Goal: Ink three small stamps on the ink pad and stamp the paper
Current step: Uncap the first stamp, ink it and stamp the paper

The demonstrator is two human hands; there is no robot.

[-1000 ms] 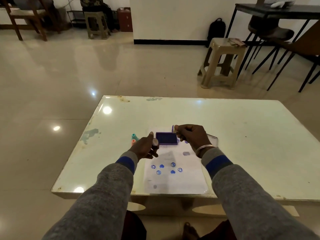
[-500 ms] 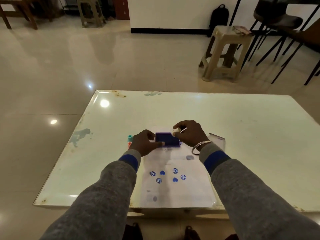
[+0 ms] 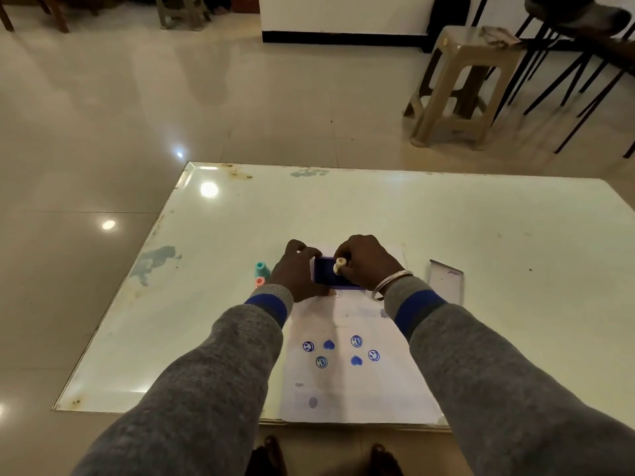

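A person in grey sleeves is working over a pale table (image 3: 481,269). The right hand (image 3: 369,266) is pinching a small cream stamp (image 3: 339,266) in its grip, holding it over the purple ink pad (image 3: 324,274). The left hand (image 3: 297,274) is gripping the pad's left edge. The pad is sitting at the far end of the paper (image 3: 354,389), which is carrying six blue prints. A teal stamp (image 3: 261,268) and an orange stamp (image 3: 260,281) are standing just left of the left hand.

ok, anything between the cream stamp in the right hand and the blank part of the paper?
Nothing visible. The right hand holds the cream stamp over the ink pad, which the left hand steadies. Bare paper lies just nearer the person, short of the blue prints.
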